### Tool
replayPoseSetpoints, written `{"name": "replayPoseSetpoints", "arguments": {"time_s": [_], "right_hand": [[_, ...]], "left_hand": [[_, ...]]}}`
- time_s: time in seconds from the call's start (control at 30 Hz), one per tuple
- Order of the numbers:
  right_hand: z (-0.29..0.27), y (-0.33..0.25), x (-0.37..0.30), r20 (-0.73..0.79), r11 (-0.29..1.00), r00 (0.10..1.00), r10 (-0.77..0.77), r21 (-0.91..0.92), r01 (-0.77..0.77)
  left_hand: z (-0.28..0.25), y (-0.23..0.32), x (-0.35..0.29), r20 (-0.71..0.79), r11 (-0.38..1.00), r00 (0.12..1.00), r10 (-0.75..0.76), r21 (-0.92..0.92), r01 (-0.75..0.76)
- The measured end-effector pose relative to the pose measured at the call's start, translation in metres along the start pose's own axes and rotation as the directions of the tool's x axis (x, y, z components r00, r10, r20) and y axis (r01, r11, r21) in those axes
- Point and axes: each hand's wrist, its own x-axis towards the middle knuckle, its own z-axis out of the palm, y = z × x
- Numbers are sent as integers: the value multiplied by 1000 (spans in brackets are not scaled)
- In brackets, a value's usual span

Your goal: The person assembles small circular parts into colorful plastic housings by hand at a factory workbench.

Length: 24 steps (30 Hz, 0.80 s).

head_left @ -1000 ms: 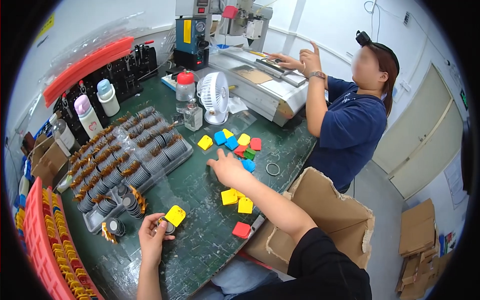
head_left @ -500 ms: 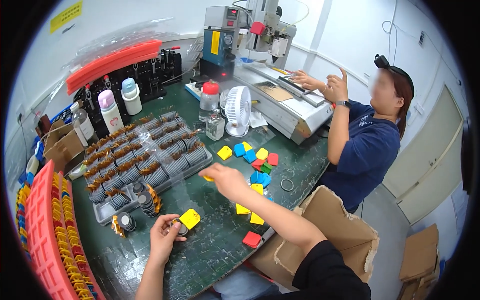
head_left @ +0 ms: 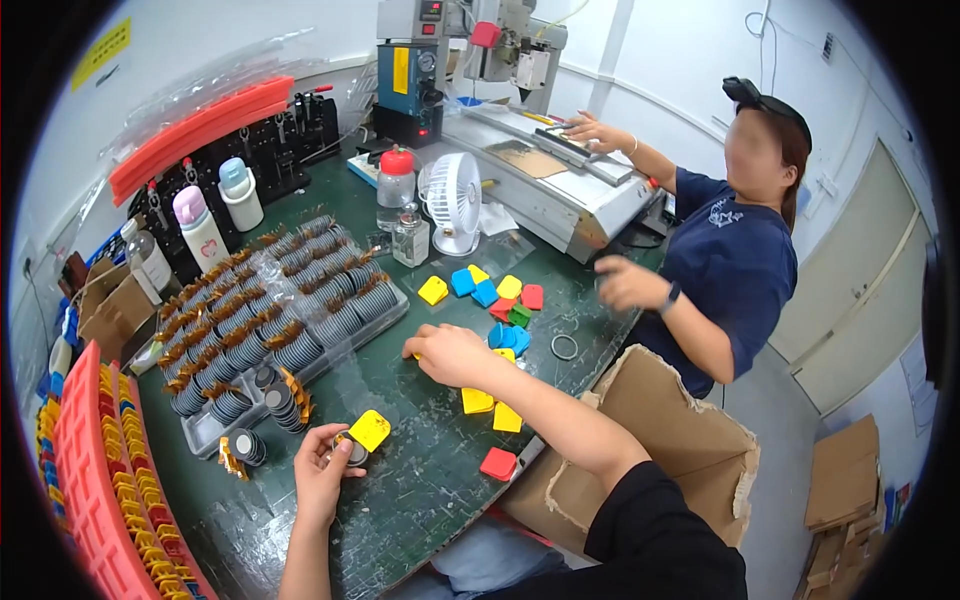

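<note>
My left hand [head_left: 322,468] is closed around a round grey disc [head_left: 352,452], held low over the green table. A flat yellow tag [head_left: 370,431] with a rounded outline juts from the disc's far side; whether it is fixed there I cannot tell. My right hand [head_left: 452,355] is closed, palm down, right of the tray. A sliver of a yellow piece [head_left: 416,357] shows at its fingertips, the remainder hidden. Beyond and right of that hand lie loose yellow, blue, red and green tags [head_left: 484,292]. One red tag [head_left: 498,463] lies near the table's edge.
A clear tray [head_left: 205,436] with rows of grey discs stands left; short disc stacks [head_left: 284,405] sit before it. A white fan [head_left: 455,200], jars, a metal ring [head_left: 564,347] and an open carton [head_left: 660,420] surround the work. A co-worker [head_left: 735,230] stands by a machine.
The view has shifted slightly. My right hand has come slightly nearer and to the right across the table; my left still holds the disc. The co-worker's nearer hand has dropped toward the table edge.
</note>
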Motion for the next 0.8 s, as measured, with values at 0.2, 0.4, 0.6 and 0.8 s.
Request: {"name": "replayPoseSetpoints", "arguments": {"time_s": [0.2, 0.4, 0.6, 0.8], "right_hand": [[-2, -11, 0, -375, 935, 926, -45, 311, 172], [17, 14, 4, -77, 991, 996, 37, 131, -27], [13, 4, 1, -5, 997, 1000, 15, 71, -15], [13, 6, 0, -7, 997, 1000, 1, 75, 0]], "left_hand": [[-3, 1, -4, 40, 1000, 999, -17, -13, 17], [3, 2, -3, 40, 1000, 999, -11, -20, 11], [0, 1, 0, 27, 1000, 1000, -12, -5, 12], [1, 3, 0, 26, 1000, 1000, -11, -12, 11]]}}
